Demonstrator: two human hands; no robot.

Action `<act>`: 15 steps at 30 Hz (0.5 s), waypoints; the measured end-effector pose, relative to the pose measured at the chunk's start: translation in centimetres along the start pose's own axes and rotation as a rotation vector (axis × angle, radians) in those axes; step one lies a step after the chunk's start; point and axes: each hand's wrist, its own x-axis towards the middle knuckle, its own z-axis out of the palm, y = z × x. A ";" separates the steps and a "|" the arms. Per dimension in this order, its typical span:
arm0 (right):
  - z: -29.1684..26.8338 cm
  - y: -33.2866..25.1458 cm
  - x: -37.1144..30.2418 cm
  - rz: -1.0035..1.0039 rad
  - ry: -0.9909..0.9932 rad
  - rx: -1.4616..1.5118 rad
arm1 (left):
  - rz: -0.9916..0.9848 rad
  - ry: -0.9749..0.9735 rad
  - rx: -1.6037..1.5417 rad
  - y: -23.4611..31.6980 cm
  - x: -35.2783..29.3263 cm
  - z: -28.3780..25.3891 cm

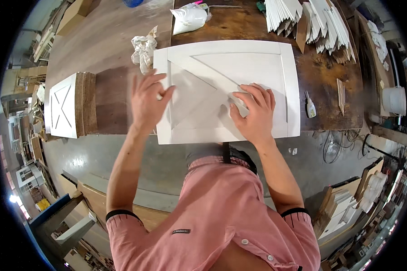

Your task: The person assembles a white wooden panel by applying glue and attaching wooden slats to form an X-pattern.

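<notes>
Facing a white framed panel (253, 67)
My left hand (149, 101), loosely spread, empty, at its left edge; right hand (255, 112) half-curled over it, grip unclear.

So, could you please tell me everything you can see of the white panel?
The white panel is rectangular, perhaps painted wood, with a raised border and a diagonal strip running from its upper left toward the middle. It lies flat on the brown table, a long side toward the person. The right hand is over its middle and the left hand by its left edge; whether either touches it is unclear.
</notes>
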 end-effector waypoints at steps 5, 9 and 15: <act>-0.1 -0.1 0.1 -0.015 -0.047 -0.012 | -0.067 -0.017 -0.186 6.7 1.7 2.3; -0.1 0.0 0.0 -0.009 -0.046 0.007 | -0.181 -0.164 -0.160 7.7 2.5 3.7; -0.6 -0.1 0.2 0.008 -0.044 -0.004 | -0.312 0.187 -0.233 2.0 3.6 4.7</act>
